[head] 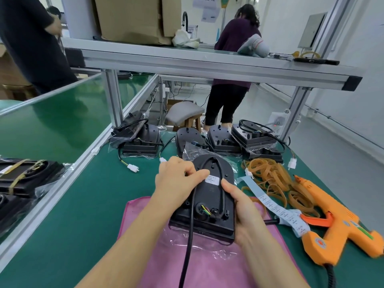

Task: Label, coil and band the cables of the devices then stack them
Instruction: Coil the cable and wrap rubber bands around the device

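A black, shield-shaped plastic device [209,206] is being held over a pink cloth [207,267] on a green table [83,204]. Its right edge is being gripped by the right hand [245,213]. Its black cable [190,242] is being pinched by the left hand [176,179], beside a white label [212,180] whose print cannot be read. The cable's end is being cut off by the bottom edge.

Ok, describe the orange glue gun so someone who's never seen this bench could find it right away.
On the green workbench, look to the right of the pink cloth, in front of the pile of tan rubber bands. The glue gun lies on its side there, the only bright orange thing among black devices.
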### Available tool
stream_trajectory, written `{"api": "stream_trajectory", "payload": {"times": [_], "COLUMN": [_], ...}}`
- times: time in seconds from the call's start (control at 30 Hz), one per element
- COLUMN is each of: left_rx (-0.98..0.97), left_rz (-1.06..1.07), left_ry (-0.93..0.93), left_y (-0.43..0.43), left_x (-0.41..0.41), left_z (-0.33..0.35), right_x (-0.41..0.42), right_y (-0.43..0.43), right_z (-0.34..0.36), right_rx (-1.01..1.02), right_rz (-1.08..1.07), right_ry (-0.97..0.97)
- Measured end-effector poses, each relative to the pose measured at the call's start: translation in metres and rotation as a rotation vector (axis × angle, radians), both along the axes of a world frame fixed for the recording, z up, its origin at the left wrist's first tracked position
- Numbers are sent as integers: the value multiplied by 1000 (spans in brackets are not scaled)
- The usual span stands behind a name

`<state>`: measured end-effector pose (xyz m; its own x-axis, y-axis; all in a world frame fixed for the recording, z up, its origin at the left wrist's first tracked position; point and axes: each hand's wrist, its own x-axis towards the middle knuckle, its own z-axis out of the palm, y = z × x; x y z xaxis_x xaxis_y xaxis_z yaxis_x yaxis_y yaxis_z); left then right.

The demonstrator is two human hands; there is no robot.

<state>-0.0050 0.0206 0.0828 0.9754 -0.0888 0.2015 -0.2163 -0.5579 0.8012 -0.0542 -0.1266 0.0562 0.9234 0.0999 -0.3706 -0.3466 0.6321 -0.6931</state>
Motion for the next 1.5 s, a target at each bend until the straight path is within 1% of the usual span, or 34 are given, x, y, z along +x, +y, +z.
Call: {"api": "stream_trajectory", "payload": {"times": [0.07, 0.1, 0.2, 0.27, 0.33, 0.4, 0.53, 0.7, 0.77, 0.83, 0.9, 0.97, 1.13, 1.2, 1.27, 1.3, 1.33, 1.37, 1.43, 1.47, 1.5], "left_rx": [-176, -264, -487, -541, -542, -556, -610, -624, -635, -670, -710, -730, -703, -711, -729, -732, -733, -730, -720, -715, -710], "left_rz": [31, 44, 22, -39, -151, -227, -233, -212, -209, -196, -174, -163, -171, -175, -172, -165, -157, -152, -149, -150, -148], "left_ry": [77, 146, 436, 596, 691, 698, 692, 699, 707, 722, 730, 722, 670, 676, 690, 692, 693, 691, 692, 690, 684], "left_y": [0, 1, 9, 14, 19, 19, 21, 24, 24, 23, 25, 27, 29, 30, 30, 30, 31, 31, 31, 31, 30], "left_x": [-7, -10, -13, -14, -14, -14, -9, -4, -1, 1, 4, 6, 5, 5, 6, 7, 8, 10, 12, 12, 13], "left_z": [-9, -11, -16, -16, -18, -21, -30, -35, -35, -35, -35, -35, -37, -38, -38, -38, -37, -36, -34, -33, -34], "right_x": [0, 0, -2, -2, -2, -2, 0, 2, 1, 0, -2, -3, 1, 1, 0, 0, -1, -3, -8, -10, -11], "right_y": [-1, -1, -2, -3, -5, -7, -12, -14, -14, -16, -15, -14, -11, -9, -7, -6, -5, -4, 0, 3, 4], "right_z": [-1, -1, -1, -2, -2, -3, -3, -2, 0, 1, 2, 1, -2, -2, -2, -2, -2, -1, 2, 3, 3], "right_rx": [1, -5, -11, -11, -26, -64, -183, -515, -582, -588, -568, -562, -551, -547, -607, -680, -789, -925, -1182, -1277, -1360], "right_rz": [-1, 4, 25, 32, 39, 54, 78, -12, -26, 23, 135, 200, 132, 121, 100, 57, -12, -90, -163, -141, -103], "right_ry": [-10, -13, -13, -18, -11, 2, -9, -125, -166, -168, -149, -126, -76, -65, -80, -118, -196, -330, -734, -916, -1049]}}
